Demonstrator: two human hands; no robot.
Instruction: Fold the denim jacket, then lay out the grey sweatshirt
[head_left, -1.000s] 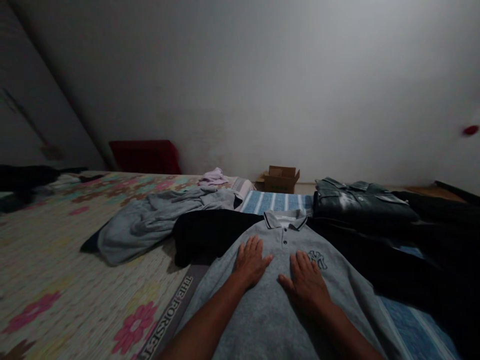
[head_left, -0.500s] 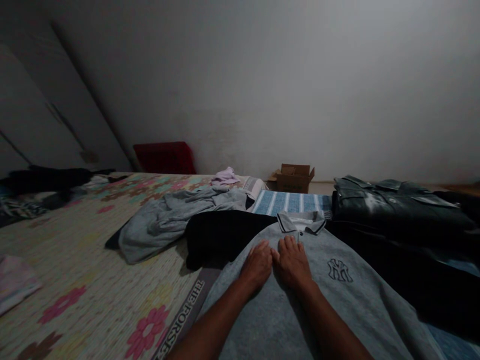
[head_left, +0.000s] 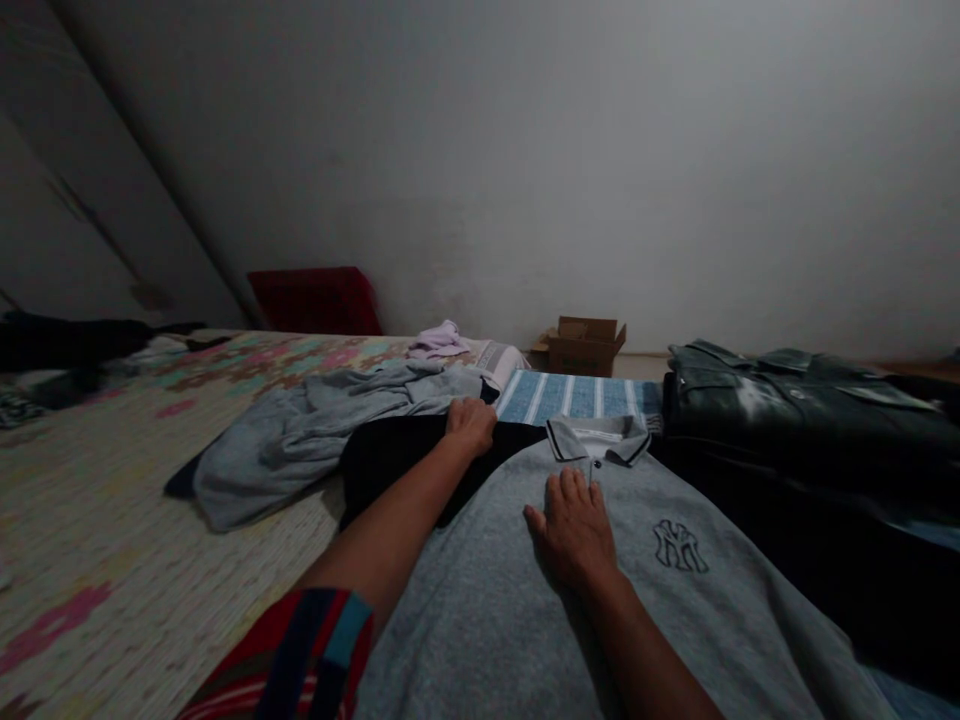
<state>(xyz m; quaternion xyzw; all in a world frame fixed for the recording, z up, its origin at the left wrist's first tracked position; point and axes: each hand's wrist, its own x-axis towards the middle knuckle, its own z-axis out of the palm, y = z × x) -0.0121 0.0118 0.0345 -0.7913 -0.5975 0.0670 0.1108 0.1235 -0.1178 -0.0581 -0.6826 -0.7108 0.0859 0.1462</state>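
Note:
A grey polo shirt point(head_left: 480, 610) with black sleeves lies spread out, its striped-edge collar at the far end and a dark NY logo on the chest. My left hand point(head_left: 471, 428) is on the upper edge of its black left-side sleeve point(head_left: 390, 450), fingers curled over the cloth, with the fingertips hidden. My right hand point(head_left: 577, 520) rests flat on the chest below the button placket, fingers spread and holding nothing. A crumpled grey garment point(head_left: 300, 430) lies just beyond and left of that sleeve.
A floral bed cover point(head_left: 247, 590) spreads to the left. A stack of dark folded clothes point(head_left: 795, 410) stands at the right on a blue striped cloth point(head_left: 577, 398). Near the wall are an open cardboard box point(head_left: 585, 350), a pale pink cloth point(head_left: 439, 340) and a red object point(head_left: 315, 300).
My left hand has moved from the shirt's chest out left and away to the black sleeve. My right hand stays on the chest, its thumb now spread outward. The view has shifted slightly.

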